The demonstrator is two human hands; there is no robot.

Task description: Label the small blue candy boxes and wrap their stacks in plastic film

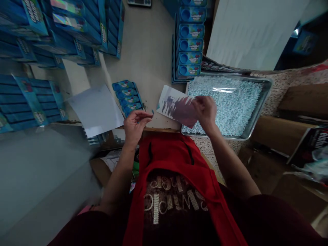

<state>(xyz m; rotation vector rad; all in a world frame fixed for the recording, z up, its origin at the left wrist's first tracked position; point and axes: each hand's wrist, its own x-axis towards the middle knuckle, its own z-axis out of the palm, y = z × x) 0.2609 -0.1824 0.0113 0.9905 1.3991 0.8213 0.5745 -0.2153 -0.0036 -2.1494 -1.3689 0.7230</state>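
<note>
My left hand [137, 123] is closed in a pinch, and a tiny blue piece [153, 112] shows at its fingertips; its kind is too small to make out. Beside that hand lies a short row of small blue candy packs [126, 93] on the table. My right hand [206, 111] has its fingers pressed together on the right end of a shiny silver sheet [176, 106]. This sheet spans from the table edge toward a metal tray [266, 89] filled with small pale blue candies [230, 106].
A tall row of blue packs marked "Caramelo macizo" [191, 44] stands behind the sheet. Stacked blue display boxes [77, 27] crowd the left. A white paper [97, 111] lies at the table's front edge. Cardboard boxes [284, 136] stand at right.
</note>
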